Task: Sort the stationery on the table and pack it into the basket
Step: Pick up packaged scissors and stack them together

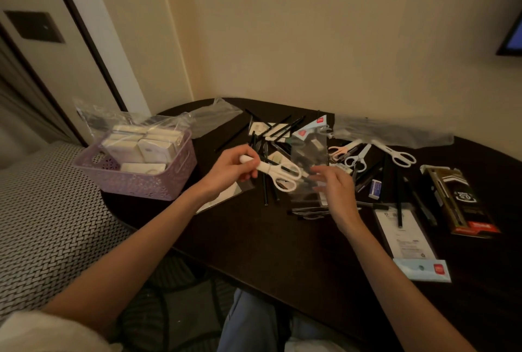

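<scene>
One pair of white scissors (275, 173) is held above the middle of the bench (254, 238), pinched at the capped blade end by the left hand (231, 168). The long axis is laid across the view, handles turned toward the right hand (334, 186), whose grip is spread and holds nothing, just beside the handle loops. The purple basket (135, 179) is set at the left edge, nearer the left hand, already holding white boxes. More scissors (395, 155) are left at the far right. The right fingertips are blurred, and whether a clear packet is touched cannot be told.
</scene>
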`<state>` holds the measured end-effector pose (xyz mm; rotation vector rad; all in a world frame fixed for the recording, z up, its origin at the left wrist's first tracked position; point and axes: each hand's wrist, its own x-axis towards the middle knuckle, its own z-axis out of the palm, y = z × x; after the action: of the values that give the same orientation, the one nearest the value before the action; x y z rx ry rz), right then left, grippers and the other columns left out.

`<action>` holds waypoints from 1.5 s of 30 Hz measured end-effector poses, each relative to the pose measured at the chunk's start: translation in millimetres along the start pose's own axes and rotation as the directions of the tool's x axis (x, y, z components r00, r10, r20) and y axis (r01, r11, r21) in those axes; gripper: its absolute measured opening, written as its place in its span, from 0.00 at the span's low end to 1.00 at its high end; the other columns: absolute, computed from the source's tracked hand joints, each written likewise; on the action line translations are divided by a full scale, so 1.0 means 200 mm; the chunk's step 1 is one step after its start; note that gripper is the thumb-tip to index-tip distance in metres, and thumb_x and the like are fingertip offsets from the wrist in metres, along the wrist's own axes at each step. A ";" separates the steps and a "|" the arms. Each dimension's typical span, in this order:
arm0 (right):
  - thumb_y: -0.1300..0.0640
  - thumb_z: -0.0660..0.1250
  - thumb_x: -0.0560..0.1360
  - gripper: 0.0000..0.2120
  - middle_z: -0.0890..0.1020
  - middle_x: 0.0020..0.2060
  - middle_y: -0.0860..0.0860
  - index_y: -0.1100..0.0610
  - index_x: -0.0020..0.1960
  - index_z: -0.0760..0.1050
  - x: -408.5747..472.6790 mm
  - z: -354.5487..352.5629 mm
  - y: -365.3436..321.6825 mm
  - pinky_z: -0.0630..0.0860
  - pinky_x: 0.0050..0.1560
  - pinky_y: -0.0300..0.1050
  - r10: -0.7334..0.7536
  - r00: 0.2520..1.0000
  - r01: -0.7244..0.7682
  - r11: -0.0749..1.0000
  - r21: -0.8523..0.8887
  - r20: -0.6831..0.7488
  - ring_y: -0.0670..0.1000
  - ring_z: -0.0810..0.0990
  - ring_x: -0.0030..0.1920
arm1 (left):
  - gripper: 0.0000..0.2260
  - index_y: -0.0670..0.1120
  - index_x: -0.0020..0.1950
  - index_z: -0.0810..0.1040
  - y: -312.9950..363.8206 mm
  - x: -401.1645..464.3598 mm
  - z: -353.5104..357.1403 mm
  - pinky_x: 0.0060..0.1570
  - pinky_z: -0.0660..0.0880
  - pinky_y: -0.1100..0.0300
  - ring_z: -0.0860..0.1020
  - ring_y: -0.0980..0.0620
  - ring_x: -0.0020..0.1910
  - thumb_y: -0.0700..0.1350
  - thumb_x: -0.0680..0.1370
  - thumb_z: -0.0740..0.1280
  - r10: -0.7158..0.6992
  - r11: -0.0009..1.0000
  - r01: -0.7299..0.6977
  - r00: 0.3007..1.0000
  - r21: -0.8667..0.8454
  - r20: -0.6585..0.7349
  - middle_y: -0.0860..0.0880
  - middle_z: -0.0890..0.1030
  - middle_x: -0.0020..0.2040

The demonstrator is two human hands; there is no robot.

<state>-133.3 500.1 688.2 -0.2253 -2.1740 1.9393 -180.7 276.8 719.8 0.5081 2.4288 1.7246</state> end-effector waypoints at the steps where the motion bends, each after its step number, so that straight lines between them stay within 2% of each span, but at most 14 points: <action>1: 0.58 0.56 0.82 0.14 0.82 0.50 0.57 0.62 0.53 0.79 -0.01 0.01 -0.01 0.78 0.53 0.50 0.018 0.999 -0.020 0.999 0.049 0.050 0.51 0.81 0.50 | 0.03 0.43 0.49 0.76 0.01 -0.01 0.02 0.34 0.70 0.64 0.74 0.56 0.33 0.39 0.80 0.63 -0.007 1.000 0.007 1.000 -0.003 0.027 0.48 0.78 0.36; 5: 0.54 0.64 0.79 0.10 0.84 0.43 0.58 0.57 0.49 0.83 -0.05 0.03 -0.06 0.74 0.45 0.45 -0.067 0.973 0.077 0.996 -0.037 0.223 0.54 0.81 0.43 | 0.03 0.42 0.49 0.76 0.06 -0.02 0.09 0.32 0.70 0.67 0.73 0.58 0.32 0.39 0.80 0.63 0.009 0.999 -0.006 0.998 -0.039 0.067 0.48 0.77 0.36; 8: 0.58 0.68 0.77 0.05 0.82 0.33 0.49 0.53 0.43 0.81 -0.05 0.04 -0.07 0.71 0.37 0.36 -0.155 0.960 0.184 0.977 -0.110 0.234 0.43 0.78 0.34 | 0.02 0.42 0.50 0.76 0.07 -0.01 0.12 0.32 0.70 0.66 0.74 0.55 0.33 0.39 0.80 0.64 0.014 0.998 -0.010 0.997 -0.057 0.077 0.48 0.78 0.36; 11: 0.59 0.67 0.77 0.06 0.83 0.36 0.52 0.52 0.43 0.80 -0.04 0.05 -0.07 0.75 0.39 0.40 -0.144 0.974 0.159 0.984 -0.074 0.177 0.47 0.81 0.37 | 0.07 0.42 0.55 0.74 0.04 0.00 0.16 0.35 0.73 0.66 0.77 0.54 0.39 0.44 0.79 0.66 -0.090 0.988 0.068 0.983 -0.140 -0.160 0.48 0.81 0.42; 13: 0.59 0.66 0.77 0.06 0.84 0.40 0.54 0.53 0.45 0.81 -0.05 0.04 -0.07 0.77 0.42 0.41 -0.080 0.992 0.078 0.997 0.018 0.100 0.50 0.83 0.41 | 0.12 0.44 0.58 0.73 0.03 0.00 0.18 0.40 0.73 0.63 0.77 0.52 0.46 0.50 0.79 0.65 -0.251 0.962 0.193 0.907 -0.195 -0.337 0.47 0.79 0.50; 17: 0.58 0.64 0.79 0.10 0.85 0.45 0.56 0.62 0.52 0.80 -0.04 0.04 -0.07 0.80 0.50 0.46 0.169 0.984 -0.179 0.940 0.289 0.059 0.52 0.84 0.47 | 0.19 0.44 0.61 0.75 0.04 -0.06 0.19 0.49 0.75 0.56 0.78 0.50 0.52 0.56 0.78 0.64 -0.407 0.895 0.379 0.910 -0.234 -0.084 0.46 0.80 0.54; 21: 0.61 0.63 0.79 0.06 0.85 0.45 0.55 0.62 0.51 0.78 -0.03 0.05 -0.11 0.80 0.53 0.49 0.328 0.938 -0.330 0.749 0.575 0.111 0.53 0.83 0.49 | 0.11 0.45 0.55 0.80 0.07 -0.13 0.22 0.54 0.74 0.54 0.78 0.49 0.55 0.48 0.77 0.66 -0.194 0.952 0.217 0.973 -0.214 0.124 0.46 0.82 0.54; 24: 0.61 0.64 0.78 0.05 0.84 0.46 0.57 0.62 0.51 0.77 -0.02 0.07 -0.12 0.79 0.55 0.51 0.383 0.913 -0.370 0.628 0.685 0.142 0.54 0.83 0.50 | 0.10 0.42 0.56 0.80 0.08 -0.15 0.23 0.53 0.77 0.61 0.80 0.54 0.54 0.41 0.76 0.69 -0.037 0.994 0.049 0.993 -0.103 0.115 0.49 0.82 0.54; 27: 0.61 0.64 0.78 0.08 0.83 0.49 0.58 0.64 0.55 0.76 -0.01 0.10 -0.12 0.79 0.55 0.49 0.393 0.903 -0.390 0.574 0.721 0.175 0.54 0.82 0.52 | 0.08 0.42 0.55 0.81 0.10 -0.16 0.26 0.49 0.76 0.67 0.80 0.57 0.50 0.41 0.76 0.69 0.064 0.998 -0.064 0.997 -0.008 0.039 0.50 0.83 0.51; 32: 0.60 0.63 0.79 0.11 0.82 0.55 0.59 0.64 0.59 0.75 -0.02 0.11 -0.12 0.77 0.59 0.50 0.362 0.902 -0.412 0.558 0.720 0.235 0.55 0.81 0.56 | 0.06 0.44 0.52 0.81 0.10 -0.16 0.27 0.47 0.79 0.62 0.83 0.55 0.46 0.38 0.78 0.66 0.099 0.993 -0.110 0.977 -0.046 -0.187 0.49 0.84 0.46; 35: 0.60 0.62 0.79 0.12 0.82 0.55 0.59 0.65 0.59 0.75 -0.04 0.10 -0.11 0.78 0.54 0.46 0.324 0.912 -0.407 0.645 0.648 0.250 0.54 0.81 0.56 | 0.05 0.44 0.51 0.80 0.11 -0.15 0.23 0.44 0.79 0.60 0.83 0.53 0.42 0.39 0.79 0.66 0.129 0.987 -0.158 0.901 -0.036 -0.414 0.49 0.84 0.43; 38: 0.60 0.62 0.80 0.11 0.82 0.56 0.60 0.64 0.59 0.75 -0.05 0.09 -0.11 0.76 0.59 0.50 0.308 0.906 -0.423 0.656 0.625 0.291 0.57 0.80 0.59 | 0.05 0.44 0.52 0.79 0.11 -0.16 0.16 0.44 0.79 0.59 0.81 0.54 0.42 0.40 0.79 0.66 0.331 0.944 -0.269 0.767 0.194 -0.549 0.50 0.82 0.44; 42: 0.59 0.60 0.80 0.16 0.79 0.60 0.62 0.65 0.65 0.70 -0.09 0.10 -0.12 0.71 0.66 0.55 0.228 0.884 -0.458 0.591 0.664 0.407 0.60 0.79 0.60 | 0.07 0.42 0.53 0.79 0.13 -0.20 0.13 0.41 0.74 0.67 0.76 0.57 0.40 0.40 0.77 0.65 0.626 0.752 -0.389 0.674 0.532 -0.391 0.50 0.79 0.46; 45: 0.57 0.57 0.82 0.14 0.78 0.62 0.62 0.61 0.65 0.69 -0.12 0.11 -0.14 0.68 0.68 0.58 0.172 0.854 -0.496 0.552 0.671 0.490 0.61 0.77 0.62 | 0.09 0.44 0.54 0.80 0.10 -0.23 0.15 0.48 0.70 0.68 0.73 0.61 0.46 0.43 0.76 0.65 0.656 0.586 -0.400 0.745 0.705 -0.123 0.50 0.79 0.47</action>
<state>-115.2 469.5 711.4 -0.1319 -1.2343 3.1878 -125.5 294.2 723.9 1.2196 3.4397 1.1033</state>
